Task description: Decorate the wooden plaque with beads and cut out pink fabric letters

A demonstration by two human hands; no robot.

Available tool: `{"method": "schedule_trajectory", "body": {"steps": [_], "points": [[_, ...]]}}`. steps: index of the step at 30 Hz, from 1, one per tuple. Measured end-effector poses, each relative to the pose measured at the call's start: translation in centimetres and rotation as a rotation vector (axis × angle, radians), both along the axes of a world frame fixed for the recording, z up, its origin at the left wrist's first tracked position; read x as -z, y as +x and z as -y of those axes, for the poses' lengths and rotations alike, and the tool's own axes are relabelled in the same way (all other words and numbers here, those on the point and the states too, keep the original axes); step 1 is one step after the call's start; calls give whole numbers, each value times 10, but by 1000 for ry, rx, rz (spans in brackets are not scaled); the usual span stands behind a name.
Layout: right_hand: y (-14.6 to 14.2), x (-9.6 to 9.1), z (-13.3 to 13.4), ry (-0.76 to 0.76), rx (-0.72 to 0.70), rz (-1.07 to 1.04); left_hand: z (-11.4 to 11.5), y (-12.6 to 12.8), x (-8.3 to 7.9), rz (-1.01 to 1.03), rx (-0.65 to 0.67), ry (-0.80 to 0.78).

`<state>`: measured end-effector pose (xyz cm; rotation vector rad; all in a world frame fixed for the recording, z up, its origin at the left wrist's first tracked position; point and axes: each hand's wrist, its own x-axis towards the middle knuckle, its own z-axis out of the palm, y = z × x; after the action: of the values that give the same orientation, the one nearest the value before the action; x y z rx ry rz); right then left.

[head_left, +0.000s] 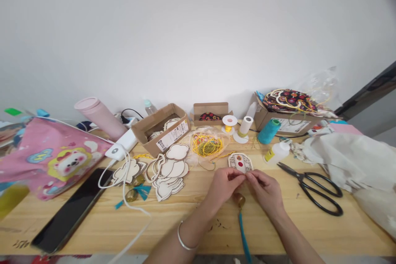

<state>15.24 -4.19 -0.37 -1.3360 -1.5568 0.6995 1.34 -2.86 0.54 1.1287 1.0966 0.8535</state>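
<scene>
My left hand (pixel 225 186) and my right hand (pixel 266 193) meet over the middle of the table, fingertips pinched together. What lies between the fingertips is too small to make out. Just beyond them is a pale cut-out wooden ornament (pixel 239 162) with lattice sides and red round spots, its near edge hidden by my fingers. Below my fingers, between the wrists, lies a brass-coloured bell (pixel 239 200) with a blue tassel (pixel 243 233) stretching toward the table's front edge.
Black scissors (pixel 318 189), a glue bottle (pixel 277 152) and a teal thread cone (pixel 269 131) are at right. Wooden cut-outs (pixel 170 185), yellow cord (pixel 208 145) and an open cardboard box (pixel 161 130) stand left of centre. A white cable (pixel 136 208) crosses near a phone (pixel 72 210).
</scene>
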Motion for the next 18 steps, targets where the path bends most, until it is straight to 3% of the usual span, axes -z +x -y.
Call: {"method": "schedule_trajectory", "body": {"steps": [5,9,11,14,18], "points": [[-2,-2,-1,-18,-40,-15,1,0,-7,-107,9,27],[-2,0,-1,-57,-8,-28,-10,-23,-32,-332,-67,210],[-1,2,-1,-80,26,-28,-25,-47,-45,-542,-120,311],[0,4,-3,-77,24,-33,-58,-84,-56,-1102,-89,323],[-1,5,-4,-48,-17,-20,-93,-105,-49,-1269,-59,302]]}}
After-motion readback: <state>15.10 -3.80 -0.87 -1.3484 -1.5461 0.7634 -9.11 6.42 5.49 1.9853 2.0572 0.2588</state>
